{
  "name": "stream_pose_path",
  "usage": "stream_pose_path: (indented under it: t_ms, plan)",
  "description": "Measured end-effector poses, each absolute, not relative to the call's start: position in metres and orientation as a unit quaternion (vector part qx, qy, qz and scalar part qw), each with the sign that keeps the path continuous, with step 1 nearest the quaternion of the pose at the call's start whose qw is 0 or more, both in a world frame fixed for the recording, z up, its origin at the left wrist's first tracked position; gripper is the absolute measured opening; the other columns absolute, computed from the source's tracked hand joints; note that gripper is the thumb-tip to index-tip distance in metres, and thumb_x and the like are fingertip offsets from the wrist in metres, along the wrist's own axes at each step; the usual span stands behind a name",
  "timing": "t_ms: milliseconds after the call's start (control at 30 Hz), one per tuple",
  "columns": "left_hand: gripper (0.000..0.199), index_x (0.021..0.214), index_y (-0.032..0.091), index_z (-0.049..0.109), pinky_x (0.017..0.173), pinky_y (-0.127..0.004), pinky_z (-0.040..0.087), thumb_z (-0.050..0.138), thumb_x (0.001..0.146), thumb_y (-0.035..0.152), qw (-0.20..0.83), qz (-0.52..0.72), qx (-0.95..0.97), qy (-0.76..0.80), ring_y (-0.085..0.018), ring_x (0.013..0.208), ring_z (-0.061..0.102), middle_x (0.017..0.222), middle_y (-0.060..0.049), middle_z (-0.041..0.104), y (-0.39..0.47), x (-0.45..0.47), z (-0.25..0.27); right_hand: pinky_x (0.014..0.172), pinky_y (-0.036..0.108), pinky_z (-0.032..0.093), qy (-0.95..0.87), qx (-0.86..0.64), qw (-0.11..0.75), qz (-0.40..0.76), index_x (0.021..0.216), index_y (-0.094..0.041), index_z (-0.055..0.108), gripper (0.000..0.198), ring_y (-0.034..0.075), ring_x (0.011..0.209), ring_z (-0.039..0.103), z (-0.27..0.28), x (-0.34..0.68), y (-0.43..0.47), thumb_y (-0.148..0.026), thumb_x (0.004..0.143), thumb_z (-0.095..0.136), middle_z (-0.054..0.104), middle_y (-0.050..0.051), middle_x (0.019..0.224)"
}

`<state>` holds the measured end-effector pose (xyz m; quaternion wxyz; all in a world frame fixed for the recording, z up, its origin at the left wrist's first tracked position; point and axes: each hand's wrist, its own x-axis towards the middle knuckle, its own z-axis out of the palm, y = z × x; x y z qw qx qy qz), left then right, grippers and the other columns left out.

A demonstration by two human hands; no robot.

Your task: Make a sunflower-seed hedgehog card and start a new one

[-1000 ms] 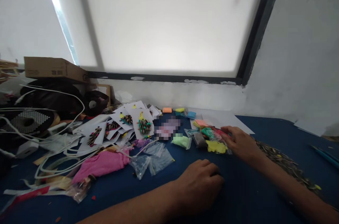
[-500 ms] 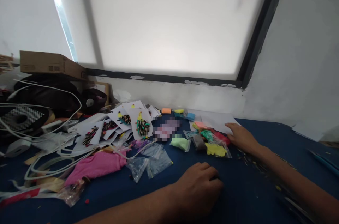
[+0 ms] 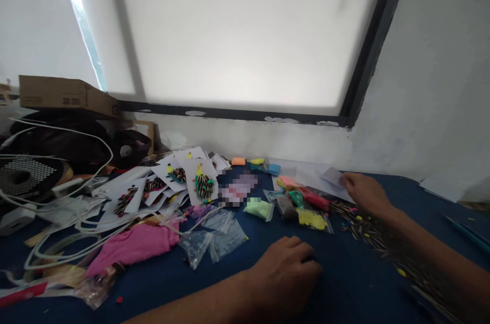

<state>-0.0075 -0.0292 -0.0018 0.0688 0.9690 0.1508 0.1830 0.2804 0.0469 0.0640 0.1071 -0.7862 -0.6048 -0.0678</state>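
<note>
My right hand (image 3: 363,192) pinches the edge of a white paper sheet (image 3: 332,177) at the back right, with the sheet's near side tipped up. Beneath it lie more white papers (image 3: 306,176). My left hand (image 3: 288,272) rests curled on the blue tabletop, near the middle front. Its fingers are folded under, and anything inside them is hidden. Between the hands are small bags of coloured clay: yellow clay (image 3: 312,219), red clay (image 3: 317,200), grey-brown clay (image 3: 286,206) and pale green clay (image 3: 259,208). Below my right wrist spreads a heap of thin dark slivers (image 3: 367,232).
Paper cards with hedgehog-like figures (image 3: 203,186) pile up left of centre. Around them are clear plastic bags (image 3: 225,240), a pink cloth (image 3: 138,245) and tangled white cables (image 3: 94,132). A cardboard box (image 3: 69,94) stands at the back left. Teal scissors or a similar tool (image 3: 465,232) lie at right.
My right hand has moved slightly right and lifted a paper sheet's edge. The left hand stays curled in place. The view has shifted a little.
</note>
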Motion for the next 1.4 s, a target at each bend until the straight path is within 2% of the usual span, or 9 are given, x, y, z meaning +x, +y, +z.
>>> stream_pose_path:
  t_ms: [200, 367, 467, 567, 733, 900, 1100, 1267, 1400]
  plan:
    - [0.022, 0.103, 0.015, 0.066, 0.087, -0.032, 0.045, 0.046, 0.093, 0.017, 0.114, 0.198, 0.962, 0.152, -0.022, 0.1, 0.058, 0.115, -0.01, 0.064, -0.031, -0.008, 0.0, 0.082, 0.041, 0.054, -0.568, -0.773, 0.25, -0.134, 0.12, -0.018, 0.06, 0.031, 0.022, 0.099, 0.064, 0.096, 0.289, 0.004, -0.036, 0.094, 0.059, 0.062, 0.006, 0.12]
    - [0.029, 0.104, 0.012, 0.07, 0.092, -0.036, 0.044, 0.046, 0.09, 0.022, 0.347, 0.282, 0.872, 0.198, -0.025, 0.102, 0.06, 0.108, -0.014, 0.068, -0.026, -0.008, 0.005, 0.05, 0.029, 0.051, -0.666, -0.641, 0.326, -0.198, 0.114, -0.018, 0.065, 0.035, 0.017, 0.055, 0.064, 0.071, 0.25, -0.055, -0.037, 0.1, 0.039, 0.071, 0.002, 0.073]
    - [0.037, 0.108, 0.012, 0.068, 0.088, -0.036, 0.047, 0.052, 0.08, 0.03, 0.647, 0.353, 0.639, 0.219, -0.026, 0.096, 0.063, 0.103, -0.013, 0.069, -0.017, -0.009, 0.011, 0.09, 0.033, 0.053, -0.774, -0.494, 0.329, -0.221, 0.108, -0.03, 0.069, 0.031, 0.02, 0.101, 0.069, 0.042, 0.22, -0.087, -0.035, 0.099, 0.039, 0.074, 0.0, 0.112]
    - [0.047, 0.108, 0.01, 0.068, 0.082, -0.034, 0.048, 0.059, 0.072, 0.04, 0.796, 0.377, 0.439, 0.176, -0.024, 0.087, 0.063, 0.096, -0.011, 0.069, -0.009, -0.011, 0.015, 0.107, 0.035, 0.042, -0.865, -0.29, 0.271, -0.305, 0.118, -0.019, 0.066, 0.032, 0.019, 0.117, 0.063, 0.025, 0.192, -0.104, -0.015, 0.098, 0.041, 0.073, 0.007, 0.118]
    - [0.047, 0.089, 0.012, 0.066, 0.058, -0.024, 0.041, 0.085, 0.055, 0.038, 0.773, 0.408, 0.383, 0.3, -0.013, 0.059, 0.054, 0.07, -0.002, 0.063, -0.009, -0.011, 0.01, 0.092, 0.031, 0.053, -0.902, -0.286, 0.23, -0.227, 0.105, -0.02, 0.07, 0.026, 0.02, 0.102, 0.07, 0.025, 0.175, -0.114, -0.036, 0.095, 0.052, 0.076, 0.008, 0.108]
    - [0.057, 0.093, 0.013, 0.061, 0.06, -0.025, 0.044, 0.089, 0.051, 0.039, 0.773, 0.414, 0.37, 0.306, -0.013, 0.062, 0.057, 0.076, -0.002, 0.064, -0.009, -0.01, 0.009, 0.079, 0.038, 0.057, -0.715, -0.585, 0.373, -0.087, 0.113, -0.027, 0.067, 0.033, 0.027, 0.101, 0.069, 0.027, 0.191, -0.113, -0.046, 0.09, 0.053, 0.071, 0.009, 0.116]
    - [0.039, 0.09, 0.014, 0.063, 0.063, -0.024, 0.045, 0.081, 0.063, 0.035, 0.726, 0.423, 0.44, 0.317, -0.013, 0.067, 0.059, 0.078, -0.002, 0.064, -0.007, -0.012, 0.016, 0.049, 0.026, 0.048, -0.654, -0.642, 0.298, 0.268, 0.065, -0.022, 0.063, 0.041, 0.018, 0.055, 0.061, 0.04, 0.193, -0.108, -0.059, 0.081, 0.055, 0.064, 0.001, 0.061]
    - [0.021, 0.069, 0.013, 0.06, 0.057, -0.022, 0.041, 0.076, 0.061, 0.023, 0.677, 0.334, 0.58, 0.305, -0.011, 0.06, 0.055, 0.068, -0.001, 0.062, -0.004, -0.018, 0.023, 0.046, 0.03, 0.05, -0.508, -0.7, 0.414, 0.285, 0.085, -0.022, 0.066, 0.042, 0.024, 0.058, 0.068, 0.052, 0.204, -0.105, -0.061, 0.07, 0.064, 0.071, 0.005, 0.068]
    - [0.025, 0.078, 0.013, 0.061, 0.049, -0.022, 0.039, 0.075, 0.066, 0.03, 0.667, 0.289, 0.615, 0.306, -0.011, 0.055, 0.052, 0.067, 0.0, 0.06, -0.003, -0.02, 0.028, 0.037, 0.028, 0.045, -0.494, -0.72, 0.388, 0.296, 0.093, -0.022, 0.066, 0.042, 0.022, 0.05, 0.065, 0.047, 0.213, -0.104, -0.058, 0.072, 0.065, 0.071, 0.005, 0.065]
